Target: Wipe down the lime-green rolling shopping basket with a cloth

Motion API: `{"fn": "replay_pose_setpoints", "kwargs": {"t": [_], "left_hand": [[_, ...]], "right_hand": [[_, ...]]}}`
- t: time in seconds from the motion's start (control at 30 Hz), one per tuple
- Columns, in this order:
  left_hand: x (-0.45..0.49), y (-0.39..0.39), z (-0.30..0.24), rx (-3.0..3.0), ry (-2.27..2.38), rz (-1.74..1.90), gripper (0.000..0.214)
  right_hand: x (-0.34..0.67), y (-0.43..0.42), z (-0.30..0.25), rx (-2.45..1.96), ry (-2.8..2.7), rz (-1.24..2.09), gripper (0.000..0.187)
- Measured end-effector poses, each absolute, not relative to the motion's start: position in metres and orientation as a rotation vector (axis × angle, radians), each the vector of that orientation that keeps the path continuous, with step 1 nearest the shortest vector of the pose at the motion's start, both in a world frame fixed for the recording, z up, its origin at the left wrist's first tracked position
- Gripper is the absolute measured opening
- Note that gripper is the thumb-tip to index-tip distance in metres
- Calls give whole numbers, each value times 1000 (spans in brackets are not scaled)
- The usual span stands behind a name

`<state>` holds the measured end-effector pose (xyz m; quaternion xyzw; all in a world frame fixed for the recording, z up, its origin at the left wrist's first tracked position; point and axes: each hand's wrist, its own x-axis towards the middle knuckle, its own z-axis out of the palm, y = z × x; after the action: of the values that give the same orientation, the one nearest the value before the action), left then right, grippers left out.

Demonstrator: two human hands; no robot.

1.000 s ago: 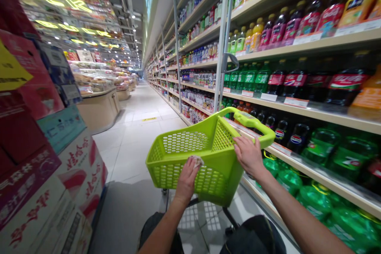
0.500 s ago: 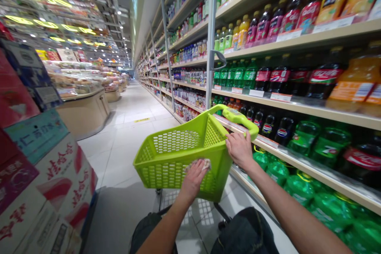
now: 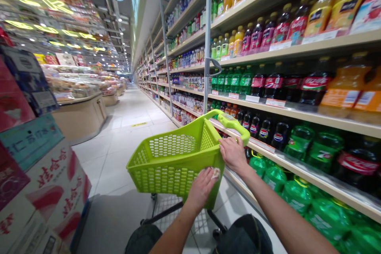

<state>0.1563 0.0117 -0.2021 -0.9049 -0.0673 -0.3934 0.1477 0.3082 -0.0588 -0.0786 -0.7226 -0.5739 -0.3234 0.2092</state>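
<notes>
A lime-green plastic shopping cart (image 3: 166, 178) with a perforated basket stands before my knees, its handle (image 3: 233, 124) towards the shelves. My left hand (image 3: 203, 185) presses a pale crumpled cloth (image 3: 216, 173) flat against the basket's near side, close to the handle-end corner. Part of the cloth is hidden under the fingers. My right hand (image 3: 233, 152) holds the basket's top rim just below the handle, fingers bent over the edge. Inside, the visible part of the basket shows bare green plastic.
Long shelves (image 3: 297, 111) of bottled drinks run along the right, very near the cart. Stacked cartons (image 3: 56, 182) stand close on the left. Beyond them is a rounded display counter (image 3: 80, 119). A tiled aisle (image 3: 125, 127) stretches ahead.
My left hand has slid the cloth rightward along the basket side towards the handle-end corner. My right hand keeps its hold on the rim. The cart appears slightly further left in view.
</notes>
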Motion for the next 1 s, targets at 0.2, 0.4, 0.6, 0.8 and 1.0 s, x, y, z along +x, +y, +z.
{"fn": "replay_pose_setpoints", "kwargs": {"t": [0.2,0.4,0.6,0.8,1.0], "left_hand": [[162,13,-168,-2523,-288,-1343,39],[167,12,-181,-2591,-201,-1176,34],[145,22,-176,-2539,-244,-1283,39],[130,39,-177,-2539,-300,-1271,42],[98,39,-211,-2554,-325,-1283,46]], "right_hand": [[306,-59,-83,-1984,-1564,-920,29],[307,-62,-86,-1947,-1560,-955,30],[309,-63,-88,-1965,-1529,-927,29],[290,-54,-89,-1983,-1529,-916,27],[272,-43,-99,-1918,-1657,-852,24]]}}
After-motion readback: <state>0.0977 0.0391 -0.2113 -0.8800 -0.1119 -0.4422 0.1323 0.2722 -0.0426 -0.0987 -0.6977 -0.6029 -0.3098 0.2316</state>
